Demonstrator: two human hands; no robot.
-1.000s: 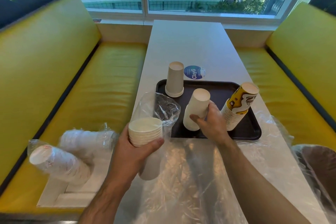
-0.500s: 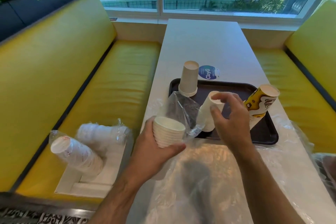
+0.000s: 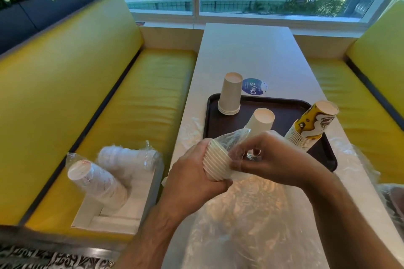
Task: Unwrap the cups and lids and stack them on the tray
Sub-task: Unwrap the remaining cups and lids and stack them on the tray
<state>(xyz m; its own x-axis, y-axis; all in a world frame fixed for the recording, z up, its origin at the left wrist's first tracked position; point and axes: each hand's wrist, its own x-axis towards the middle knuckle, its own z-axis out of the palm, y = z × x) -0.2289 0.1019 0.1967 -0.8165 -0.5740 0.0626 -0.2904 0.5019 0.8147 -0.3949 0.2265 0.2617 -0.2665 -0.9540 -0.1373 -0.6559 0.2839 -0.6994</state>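
Right now a stack of white cups (image 3: 215,162), partly in its clear plastic wrap (image 3: 235,140), sits just in front of the tray (image 3: 284,105), above the table (image 3: 247,54). The left hand (image 3: 192,178) grips the stack around its side, while the right hand (image 3: 269,159) pinches the wrap at the stack's open end, apparently peeling it off. On the tray three stacks already stand upside down: two white (image 3: 230,94) (image 3: 261,120) and one yellow-printed (image 3: 310,126). Left of the tray, on the yellow bench (image 3: 131,98), two wrapped bundles (image 3: 96,181) (image 3: 129,157) wait, so the job looks roughly half done. Loose plastic (image 3: 251,220) lies in front of the tray.
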